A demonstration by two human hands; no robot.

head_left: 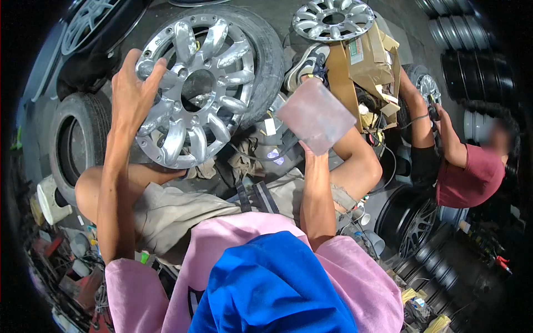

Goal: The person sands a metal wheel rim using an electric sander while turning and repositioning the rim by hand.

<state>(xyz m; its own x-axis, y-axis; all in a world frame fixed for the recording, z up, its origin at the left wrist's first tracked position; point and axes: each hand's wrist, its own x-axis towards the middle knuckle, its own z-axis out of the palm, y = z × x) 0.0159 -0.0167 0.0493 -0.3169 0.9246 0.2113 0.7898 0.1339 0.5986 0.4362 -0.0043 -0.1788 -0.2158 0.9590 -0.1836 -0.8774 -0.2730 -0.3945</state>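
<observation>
- Silver wheel upright-ish between the knees, leaning against a dull black tyre; bright, mirror-like metal, rounded petal-shaped spokes around a circular hub opening, small holes along the rim.
- Left hand at the wheel's edge, thumb and forefinger spread wide about a spoke end; other fingers mostly out of sight.
- Right hand below and behind a flat squarish sheet, mottled pinkish grey, corners slightly rounded. Cannot tell how the fingers close on it; sheet is apart from the wheel, to its right.
- Second silver wheel, similar spokes, beside an open, creased cardboard box.
- Label on the box, white and green, print too small to read. Small green mark on the near wheel's rim, also illegible.
- Dark-and-white shoe between tyre and box.
- Loose tyre at far left, matte, ribbed tread.
- Co-worker in a maroon shirt at right, hands near another shiny wheel.
</observation>
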